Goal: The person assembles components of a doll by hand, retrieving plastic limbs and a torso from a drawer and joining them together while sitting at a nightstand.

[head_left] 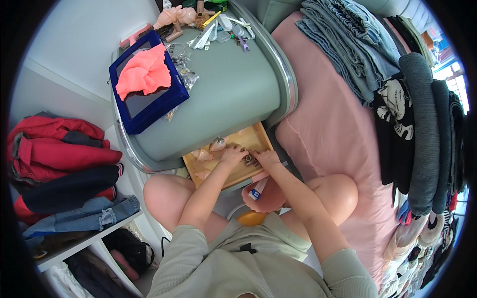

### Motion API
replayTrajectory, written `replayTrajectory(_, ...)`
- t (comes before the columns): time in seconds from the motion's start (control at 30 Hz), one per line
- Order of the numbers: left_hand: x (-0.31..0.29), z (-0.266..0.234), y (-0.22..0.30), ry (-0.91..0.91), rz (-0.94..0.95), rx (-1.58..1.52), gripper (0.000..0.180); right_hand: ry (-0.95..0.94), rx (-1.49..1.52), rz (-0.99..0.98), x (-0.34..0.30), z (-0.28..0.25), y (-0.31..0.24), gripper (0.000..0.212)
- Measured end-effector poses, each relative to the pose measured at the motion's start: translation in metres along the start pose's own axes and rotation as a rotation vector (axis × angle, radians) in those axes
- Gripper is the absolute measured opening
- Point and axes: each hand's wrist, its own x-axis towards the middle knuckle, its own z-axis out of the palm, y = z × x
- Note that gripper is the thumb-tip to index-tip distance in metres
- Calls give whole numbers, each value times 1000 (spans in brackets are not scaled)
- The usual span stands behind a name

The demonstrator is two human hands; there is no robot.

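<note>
Both hands are inside an open wooden drawer (232, 180) of a grey-green nightstand. My left hand (234, 154) and my right hand (267, 158) almost meet, fingers bent around a small brownish cluster with a ring shape (248, 158); its kind is too small to make out. Beside my left hand lie a small clear-and-silver item (218, 143) and pale pinkish pieces (202, 155). Just below the drawer, near my right forearm, a pink bin (271, 193) holds a blue-and-white small box (257, 190).
On the nightstand (233, 89) are a blue velvet box (177, 101) with a coral cloth (144, 72), plastic packets and white clips (204, 37). A pink-covered bed (328, 139) with folded jeans (348, 44) stands right. Shelves with clothes (64, 154) stand left.
</note>
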Motion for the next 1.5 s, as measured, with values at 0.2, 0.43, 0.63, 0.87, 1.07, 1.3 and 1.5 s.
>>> replayTrajectory(0.2,-12,17,-5,-110,16,-112,39,21,-20,-113,7,6,3,41)
replayTrajectory(0.43,-26,24,3,-160,-22,-346,58,-31,43,-123,11,11,5,38)
replayTrajectory(0.63,-32,-32,15,-281,-140,-242,59,-79,183,-30,-5,-40,9,48)
replayTrajectory(0.87,-46,-109,18,21,-3,-259,49,-46,298,-114,-25,-103,29,44)
replayTrajectory(1.07,-81,-178,28,32,213,-666,38,6,510,-175,-69,-160,41,39)
replayTrajectory(1.3,-117,-238,29,285,101,-876,31,417,782,-380,-92,-199,47,29)
replayTrajectory(1.5,-126,-269,27,384,78,-808,31,615,950,-437,-90,-226,46,25)
